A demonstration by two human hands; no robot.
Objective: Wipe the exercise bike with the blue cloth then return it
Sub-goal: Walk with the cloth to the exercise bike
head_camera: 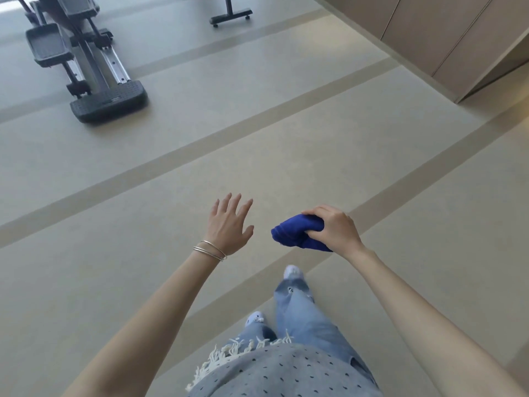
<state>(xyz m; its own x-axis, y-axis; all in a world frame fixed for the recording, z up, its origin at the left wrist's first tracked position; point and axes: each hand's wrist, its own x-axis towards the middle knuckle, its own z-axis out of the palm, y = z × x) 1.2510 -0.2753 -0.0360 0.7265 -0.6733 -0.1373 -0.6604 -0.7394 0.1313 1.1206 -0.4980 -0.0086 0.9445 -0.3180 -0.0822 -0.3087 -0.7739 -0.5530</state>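
Head view shows your right hand [333, 229] bunching the blue cloth [292, 233], carried ready for wiping. Your left hand [229, 224] is spread empty, likely for balance; the exercise machine [86, 61] sits well apart.

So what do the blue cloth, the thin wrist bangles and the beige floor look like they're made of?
The bunched deep-blue cloth in the right hand looks like soft terry or microfibre: matte, fuzzy, hemmed. The thin bangles on the left wrist look like polished silvery metal, glinting. The beige striped floor seems smooth vinyl or rubber, faintly sheeny.
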